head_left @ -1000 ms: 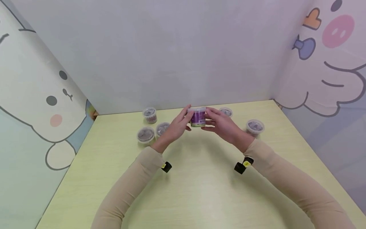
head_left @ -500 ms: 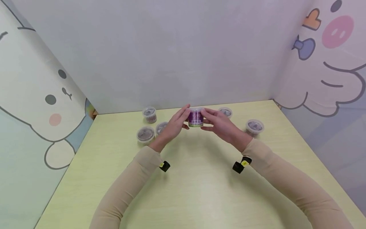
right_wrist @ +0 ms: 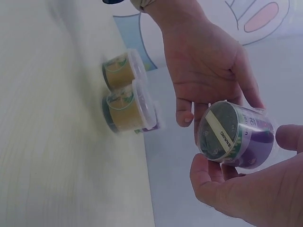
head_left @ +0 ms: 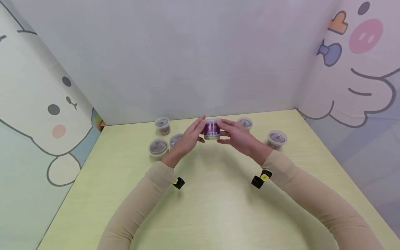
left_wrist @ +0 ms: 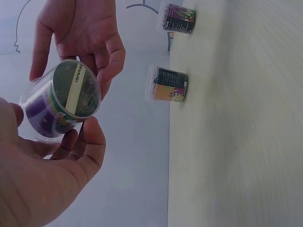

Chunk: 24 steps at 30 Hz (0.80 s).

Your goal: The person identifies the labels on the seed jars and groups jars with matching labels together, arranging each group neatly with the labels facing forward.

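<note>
A small clear plastic tub (head_left: 212, 130) with a purple label and a pale lid is held up above the far part of the table. My left hand (head_left: 189, 139) grips its left side, thumb near the lid. From the right, my right hand (head_left: 240, 137) grips it too, fingers round its side. In the left wrist view the underside of the tub (left_wrist: 87, 97) shows dark contents and a pale strip with printed letters. The same strip appears on the tub (right_wrist: 220, 134) in the right wrist view.
Left of the hands stand three lidded tubs: a front one (head_left: 158, 147), a back one (head_left: 162, 125) and one partly hidden (head_left: 175, 139) by the left hand. Two more, a far tub (head_left: 245, 123) and a nearer tub (head_left: 277, 138), stand right on the pale table (head_left: 215, 208). Walls enclose it.
The tub has turned slightly between my hands, so its label faces more toward the head camera. Hands and tub have shifted a little to the left. The other tubs stay put.
</note>
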Motion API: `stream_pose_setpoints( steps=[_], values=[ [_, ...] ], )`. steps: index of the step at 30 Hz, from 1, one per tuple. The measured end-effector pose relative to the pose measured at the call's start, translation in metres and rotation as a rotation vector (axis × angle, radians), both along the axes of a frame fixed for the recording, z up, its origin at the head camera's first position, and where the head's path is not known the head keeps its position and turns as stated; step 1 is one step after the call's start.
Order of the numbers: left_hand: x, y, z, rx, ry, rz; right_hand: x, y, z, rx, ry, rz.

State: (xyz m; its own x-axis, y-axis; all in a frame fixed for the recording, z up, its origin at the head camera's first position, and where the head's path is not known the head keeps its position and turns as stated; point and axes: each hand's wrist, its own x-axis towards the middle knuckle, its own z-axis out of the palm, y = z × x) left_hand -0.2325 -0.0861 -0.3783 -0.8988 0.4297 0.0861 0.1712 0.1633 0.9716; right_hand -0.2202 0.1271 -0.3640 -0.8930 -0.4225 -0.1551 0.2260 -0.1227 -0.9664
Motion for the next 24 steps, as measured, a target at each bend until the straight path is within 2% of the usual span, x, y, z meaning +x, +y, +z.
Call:
stream_pose_setpoints(
  steps=[15, 19, 24],
  values=[
    [-0.005, -0.009, 0.000, -0.005, -0.003, 0.038, -0.007, -0.009, 0.001, -0.028, -0.010, 0.008],
    [-0.012, -0.017, 0.003, -0.044, -0.017, 0.033, -0.014, -0.013, 0.002, -0.017, -0.004, 0.016],
    [-0.026, -0.031, 0.016, -0.131, -0.060, 0.029, -0.031, -0.023, -0.001, -0.020, 0.017, 0.054]
  ],
)
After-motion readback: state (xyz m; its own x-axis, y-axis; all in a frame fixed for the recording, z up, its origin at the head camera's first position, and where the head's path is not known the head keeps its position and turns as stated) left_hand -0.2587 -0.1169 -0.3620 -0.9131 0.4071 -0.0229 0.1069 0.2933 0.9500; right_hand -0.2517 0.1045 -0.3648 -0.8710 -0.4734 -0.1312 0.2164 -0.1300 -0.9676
